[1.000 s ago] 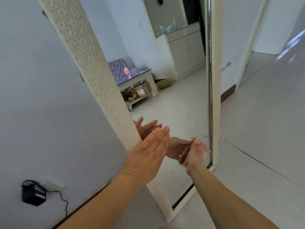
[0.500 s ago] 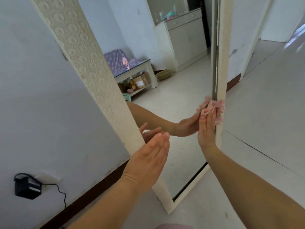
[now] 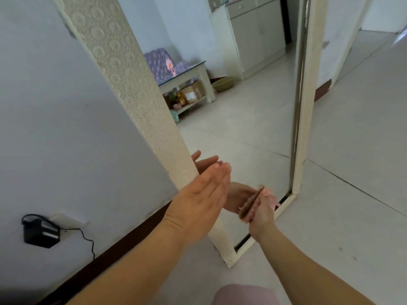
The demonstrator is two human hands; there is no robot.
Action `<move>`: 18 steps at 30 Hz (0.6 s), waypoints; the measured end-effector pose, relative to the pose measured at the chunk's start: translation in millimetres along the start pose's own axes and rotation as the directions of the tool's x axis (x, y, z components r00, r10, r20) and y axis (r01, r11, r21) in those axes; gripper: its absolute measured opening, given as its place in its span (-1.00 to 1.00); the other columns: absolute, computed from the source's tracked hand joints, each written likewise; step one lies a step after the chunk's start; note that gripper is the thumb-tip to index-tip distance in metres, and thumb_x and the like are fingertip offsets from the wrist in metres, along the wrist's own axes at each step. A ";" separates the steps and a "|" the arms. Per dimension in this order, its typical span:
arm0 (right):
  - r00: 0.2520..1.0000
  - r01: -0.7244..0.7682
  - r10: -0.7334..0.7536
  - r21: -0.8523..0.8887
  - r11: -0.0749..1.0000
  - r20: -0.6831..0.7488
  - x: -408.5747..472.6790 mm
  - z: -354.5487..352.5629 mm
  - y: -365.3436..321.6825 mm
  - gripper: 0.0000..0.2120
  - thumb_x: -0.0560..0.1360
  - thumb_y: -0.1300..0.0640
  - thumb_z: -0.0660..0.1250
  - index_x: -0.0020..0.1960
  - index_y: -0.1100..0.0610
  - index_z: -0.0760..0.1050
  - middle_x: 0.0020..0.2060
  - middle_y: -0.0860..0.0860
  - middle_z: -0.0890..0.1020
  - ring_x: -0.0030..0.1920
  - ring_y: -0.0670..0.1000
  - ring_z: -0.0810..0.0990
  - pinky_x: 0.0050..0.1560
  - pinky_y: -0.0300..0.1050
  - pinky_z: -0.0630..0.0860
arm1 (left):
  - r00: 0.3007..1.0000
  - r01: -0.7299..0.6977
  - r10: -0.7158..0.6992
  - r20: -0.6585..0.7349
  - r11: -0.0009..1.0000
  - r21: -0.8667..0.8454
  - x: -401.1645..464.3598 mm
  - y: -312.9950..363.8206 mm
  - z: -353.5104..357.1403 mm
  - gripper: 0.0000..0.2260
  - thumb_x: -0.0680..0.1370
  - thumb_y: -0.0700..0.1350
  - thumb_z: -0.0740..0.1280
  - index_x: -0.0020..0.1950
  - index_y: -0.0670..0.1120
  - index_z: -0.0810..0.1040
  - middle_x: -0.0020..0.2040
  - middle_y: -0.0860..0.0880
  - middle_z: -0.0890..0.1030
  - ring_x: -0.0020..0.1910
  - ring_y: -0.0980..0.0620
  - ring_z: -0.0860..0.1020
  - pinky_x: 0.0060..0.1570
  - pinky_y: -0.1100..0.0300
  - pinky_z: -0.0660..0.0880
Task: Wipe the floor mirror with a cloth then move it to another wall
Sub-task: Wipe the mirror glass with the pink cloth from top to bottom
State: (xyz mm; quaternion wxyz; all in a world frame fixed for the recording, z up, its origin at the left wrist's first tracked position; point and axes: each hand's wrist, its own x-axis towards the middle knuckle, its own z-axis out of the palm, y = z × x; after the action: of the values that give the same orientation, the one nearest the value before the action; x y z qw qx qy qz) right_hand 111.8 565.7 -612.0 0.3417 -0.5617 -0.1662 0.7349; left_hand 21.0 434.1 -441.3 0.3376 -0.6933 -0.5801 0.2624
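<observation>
A pale bluish wall (image 3: 50, 119) is filling the left of the frame, with a dark baseboard (image 3: 123, 241) running along its foot. At lower left a black adapter (image 3: 40, 233) is hanging from a socket. Light floor tiles (image 3: 356, 172) are spreading across the right side.

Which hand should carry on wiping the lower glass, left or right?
Right. The right hand already presses the pink cloth against the floor mirror near its bottom right corner. The left hand is open and flat by the left frame edge, holding nothing.
</observation>
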 end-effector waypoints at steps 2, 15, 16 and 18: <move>0.989 -0.046 0.034 0.080 0.996 0.146 -26.1 4.9 9.4 -0.62 0.55 -0.20 0.15 -0.23 0.04 0.51 -0.45 0.04 0.54 -0.50 0.01 0.51 -0.37 -0.14 0.48 | 0.995 -0.064 0.060 0.077 0.997 0.047 -6.5 -1.3 -0.7 -0.49 0.48 -0.21 -0.31 0.40 -0.40 -0.17 0.48 -0.35 -0.07 0.36 -0.36 -0.30 0.23 -0.22 -0.56; 0.885 0.191 -0.040 -0.284 0.940 0.464 -139.2 33.7 -44.8 -0.78 0.63 0.13 0.13 0.07 0.24 0.49 -0.52 0.11 0.53 -0.46 0.11 0.46 -0.31 0.03 0.45 | 0.998 0.017 -0.024 -0.065 0.994 -0.107 -29.5 -8.0 11.9 -0.50 0.48 -0.03 0.02 0.40 -0.17 0.15 0.43 -0.15 0.31 0.43 -0.11 0.05 0.43 -0.09 -0.21; 0.900 0.203 -0.054 -0.306 0.930 0.433 -138.2 31.6 -36.9 -0.77 0.63 0.10 0.14 0.10 0.20 0.51 -0.51 0.07 0.54 -0.45 0.06 0.48 -0.29 0.02 0.51 | 0.999 0.018 -0.023 -0.040 0.993 -0.112 -30.9 -3.8 13.8 -0.49 0.48 -0.02 0.02 0.40 -0.17 0.14 0.43 -0.15 0.24 0.43 -0.12 0.05 0.43 -0.09 -0.21; 0.933 0.151 -0.031 -0.314 0.937 0.359 -132.4 27.6 -16.5 -0.77 0.63 0.09 0.14 0.11 0.14 0.52 -0.46 0.02 0.54 -0.44 -0.02 0.49 -0.21 -0.02 0.58 | 0.999 -0.015 0.012 -0.031 0.995 -0.097 -32.9 5.1 18.8 -0.51 0.52 -0.05 -0.05 0.42 -0.20 0.11 0.44 -0.17 0.16 0.46 -0.14 0.08 0.43 -0.09 -0.23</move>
State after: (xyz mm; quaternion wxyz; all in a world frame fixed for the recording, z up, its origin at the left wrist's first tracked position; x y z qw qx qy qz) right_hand 109.0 490.1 -498.6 0.2401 -0.4642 -0.3731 0.7666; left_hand 3.8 404.4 -458.1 0.3104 -0.7167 -0.5825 0.2253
